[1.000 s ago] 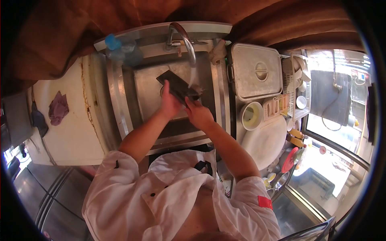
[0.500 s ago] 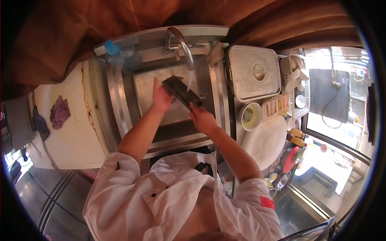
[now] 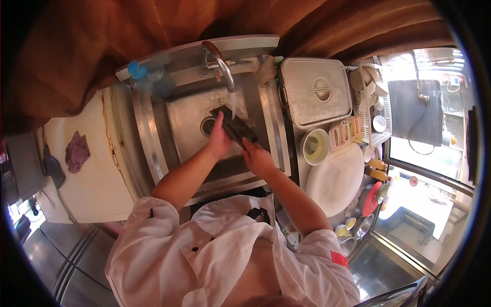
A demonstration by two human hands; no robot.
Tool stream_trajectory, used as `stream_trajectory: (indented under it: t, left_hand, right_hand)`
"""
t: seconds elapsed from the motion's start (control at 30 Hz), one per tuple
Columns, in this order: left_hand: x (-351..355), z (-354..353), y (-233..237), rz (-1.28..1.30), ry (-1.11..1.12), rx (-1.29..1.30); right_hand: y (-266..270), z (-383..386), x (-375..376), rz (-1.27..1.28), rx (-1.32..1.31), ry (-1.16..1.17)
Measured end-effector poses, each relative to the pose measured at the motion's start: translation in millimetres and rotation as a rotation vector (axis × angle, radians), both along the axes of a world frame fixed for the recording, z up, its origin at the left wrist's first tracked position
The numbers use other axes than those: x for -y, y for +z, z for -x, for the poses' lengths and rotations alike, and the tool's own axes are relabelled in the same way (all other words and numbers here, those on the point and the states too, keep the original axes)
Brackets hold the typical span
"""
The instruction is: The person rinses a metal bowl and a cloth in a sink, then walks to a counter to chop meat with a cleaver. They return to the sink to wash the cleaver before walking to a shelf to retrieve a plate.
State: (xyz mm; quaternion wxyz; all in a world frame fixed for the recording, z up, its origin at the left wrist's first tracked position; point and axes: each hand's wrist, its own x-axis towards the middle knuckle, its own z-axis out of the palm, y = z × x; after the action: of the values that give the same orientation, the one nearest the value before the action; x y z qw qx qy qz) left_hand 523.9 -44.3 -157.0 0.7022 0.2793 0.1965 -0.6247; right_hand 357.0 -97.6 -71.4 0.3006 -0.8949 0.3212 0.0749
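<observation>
A dark, oblong, flat-sided piece (image 3: 236, 128) is held at a slant over the steel sink, under the stream from the curved faucet (image 3: 221, 61). What exactly it is I cannot make out. My left hand (image 3: 220, 139) grips its left side, thumb lying along the edge. At the near right end, my right hand (image 3: 259, 159) has its fingers closed around the piece. Below, the sink basin (image 3: 186, 110) shows a round drain (image 3: 208, 126) just left of my left hand.
A plastic bottle with a blue cap (image 3: 153, 79) stands at the sink's back left corner. To the right are a lidded steel pan (image 3: 317, 92), a white tub (image 3: 316, 147) and a round white board (image 3: 335, 181). A purple cloth (image 3: 77, 152) lies on the left counter.
Both hands have brought the dark piece a little closer to my body. My left hand, stretched out beside it before, now closes on its side. The drain has come into fuller view.
</observation>
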Motion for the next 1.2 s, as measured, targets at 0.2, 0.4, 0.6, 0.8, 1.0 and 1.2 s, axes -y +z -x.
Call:
stream_trajectory:
  t: [0.2, 0.4, 0.6, 0.8, 1.0, 1.2]
  left_hand:
    - [-8, -65, -14, -0.001, 0.008, 0.105]
    - [-22, -87, -24, -0.368, 0.035, 0.690]
    - [-37, -63, 50, -0.278, -0.754, 1.798]
    - [-38, -3, 46, 0.316, -0.760, 2.137]
    - [-20, -3, 47, 0.521, -0.957, 1.891]
    - [-12, 4, 36, 0.443, -0.933, 2.036]
  right_hand:
    - [1, 16, -4, -0.024, 0.053, -0.018]
    - [7, 25, -15, -0.002, 0.013, -0.028]
    - [-21, 20, -6, 0.086, -0.048, 0.063]
    - [13, -11, 12, 0.034, -0.245, 0.056]
    - [9, -7, 20, 0.053, -0.376, 0.114]
    - [11, -5, 15, 0.019, -0.247, 0.137]
